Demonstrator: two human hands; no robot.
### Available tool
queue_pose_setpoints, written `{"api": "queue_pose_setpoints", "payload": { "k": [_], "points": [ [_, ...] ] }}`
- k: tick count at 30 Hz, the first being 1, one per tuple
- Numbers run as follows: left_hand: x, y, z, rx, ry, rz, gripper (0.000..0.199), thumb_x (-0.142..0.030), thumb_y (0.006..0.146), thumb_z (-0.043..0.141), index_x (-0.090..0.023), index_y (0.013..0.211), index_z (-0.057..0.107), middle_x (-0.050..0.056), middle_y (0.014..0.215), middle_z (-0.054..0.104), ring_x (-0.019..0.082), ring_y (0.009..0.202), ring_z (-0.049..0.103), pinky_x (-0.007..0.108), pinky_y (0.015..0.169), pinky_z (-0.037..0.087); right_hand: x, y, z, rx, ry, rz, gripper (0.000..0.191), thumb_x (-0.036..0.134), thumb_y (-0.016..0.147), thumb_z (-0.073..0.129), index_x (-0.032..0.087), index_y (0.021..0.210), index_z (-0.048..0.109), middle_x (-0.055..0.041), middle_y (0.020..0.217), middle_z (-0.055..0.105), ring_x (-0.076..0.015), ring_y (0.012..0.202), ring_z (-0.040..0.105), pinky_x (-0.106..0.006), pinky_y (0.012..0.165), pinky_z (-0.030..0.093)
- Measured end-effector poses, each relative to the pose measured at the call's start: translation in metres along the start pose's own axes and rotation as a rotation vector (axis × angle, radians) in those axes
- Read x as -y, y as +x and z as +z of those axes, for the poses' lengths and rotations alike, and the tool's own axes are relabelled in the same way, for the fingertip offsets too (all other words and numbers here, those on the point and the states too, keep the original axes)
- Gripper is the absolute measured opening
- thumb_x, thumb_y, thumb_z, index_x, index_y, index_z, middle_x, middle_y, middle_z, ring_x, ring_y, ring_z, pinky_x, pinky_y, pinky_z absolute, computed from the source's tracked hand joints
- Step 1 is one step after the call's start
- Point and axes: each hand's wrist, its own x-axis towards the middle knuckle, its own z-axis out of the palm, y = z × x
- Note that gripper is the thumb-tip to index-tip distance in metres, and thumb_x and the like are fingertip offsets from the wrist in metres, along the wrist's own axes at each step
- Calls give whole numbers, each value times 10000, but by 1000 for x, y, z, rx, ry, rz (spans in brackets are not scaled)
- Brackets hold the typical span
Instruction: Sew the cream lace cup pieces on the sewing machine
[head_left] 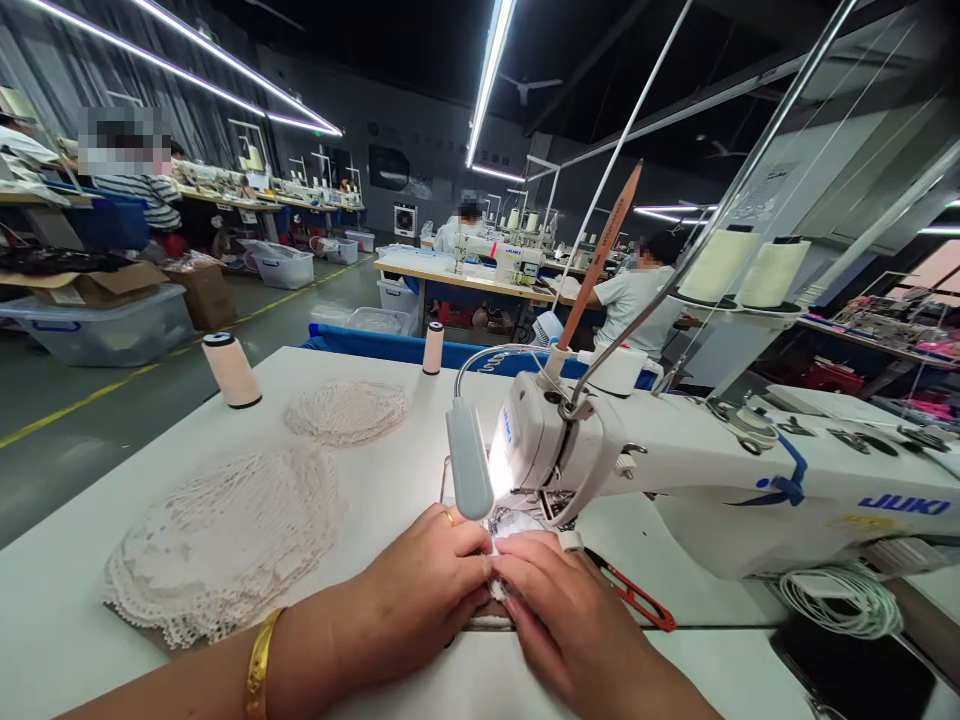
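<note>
At the front of a white sewing machine (577,440), my left hand (424,570) and my right hand (574,605) meet with fingertips pinched on a small piece of white lace fabric (498,588). Most of it is hidden by my fingers. Whitish material (517,521) shows under the machine head, lit by a small grey lamp (469,460). Red-handled thread snips (637,595) lie just right of my right hand. Left of my left hand rests a large stack of scalloped lace pieces (232,535), with a smaller lace stack (345,411) behind it.
Two thread spools, a nearer spool (232,371) and a farther spool (433,349), stand on the white table (360,640). Coiled white cable (836,602) sits at the right. Large thread cones (716,262) stand behind the machine. Other people work at machines beyond.
</note>
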Motion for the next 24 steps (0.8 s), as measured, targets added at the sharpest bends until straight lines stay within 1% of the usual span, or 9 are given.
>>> {"api": "queue_pose_setpoints", "payload": {
  "k": [2, 3, 5, 8, 10, 17, 21, 24],
  "points": [
    [2, -1, 1, -9, -23, 4, 128, -116, 1005, 642, -191, 931, 715, 45, 1025, 758, 231, 918, 676, 365, 802, 498, 6, 4, 2, 100, 41, 32, 298, 60, 1007, 510, 231, 1221, 628, -75, 1093, 753, -260, 978, 692, -372, 798, 554],
    [3, -2, 2, -13, -32, 5, 145, -111, 1012, 629, -192, 934, 721, 42, 1026, 764, 230, 922, 679, 370, 816, 499, 6, 5, 2, 116, 36, 55, 295, 49, 998, 514, 234, 1190, 640, -66, 1072, 758, -258, 953, 699, -367, 776, 550],
    [5, -3, 2, -18, -36, 15, 168, -102, 1017, 612, -193, 933, 726, 37, 1021, 772, 228, 912, 677, 373, 818, 493, 4, 4, 0, 111, 19, 67, 291, 46, 996, 523, 230, 1178, 654, -66, 1083, 772, -257, 931, 709, -366, 762, 545],
    [6, -4, 2, -28, -16, 33, 168, -86, 999, 620, -193, 935, 733, 37, 1017, 777, 230, 900, 669, 379, 815, 479, 0, 1, -1, 88, 8, 43, 315, 50, 1002, 540, 216, 1247, 648, -79, 1176, 782, -261, 976, 724, -372, 790, 557],
    [6, -4, 3, -33, -3, 38, 163, -78, 986, 633, -197, 953, 739, 37, 1020, 779, 231, 898, 665, 383, 812, 468, -1, 0, 0, 86, 11, 36, 324, 49, 1008, 541, 211, 1268, 646, -80, 1201, 783, -264, 1010, 727, -373, 797, 566],
    [5, -4, 5, -46, 14, 40, 160, -70, 970, 665, -208, 979, 745, 34, 1040, 781, 228, 902, 662, 388, 803, 443, 0, 1, 3, 96, 27, 26, 319, 36, 1009, 530, 208, 1241, 664, -83, 1196, 786, -276, 1054, 728, -381, 813, 590],
    [7, -3, 4, -53, 38, 45, 173, -70, 992, 629, -200, 991, 744, 31, 1052, 784, 231, 901, 663, 395, 805, 445, -1, 4, 3, 87, 24, 38, 283, 38, 1018, 518, 207, 1188, 669, -83, 1168, 786, -265, 1029, 729, -367, 788, 597],
    [7, -4, 3, -72, 59, 50, 167, -80, 997, 617, -193, 949, 730, 35, 1061, 784, 229, 891, 657, 397, 798, 443, -2, 5, 3, 77, -1, 46, 249, 46, 1027, 513, 205, 1143, 666, -84, 1140, 787, -264, 1007, 731, -371, 798, 606]
  ]
}}
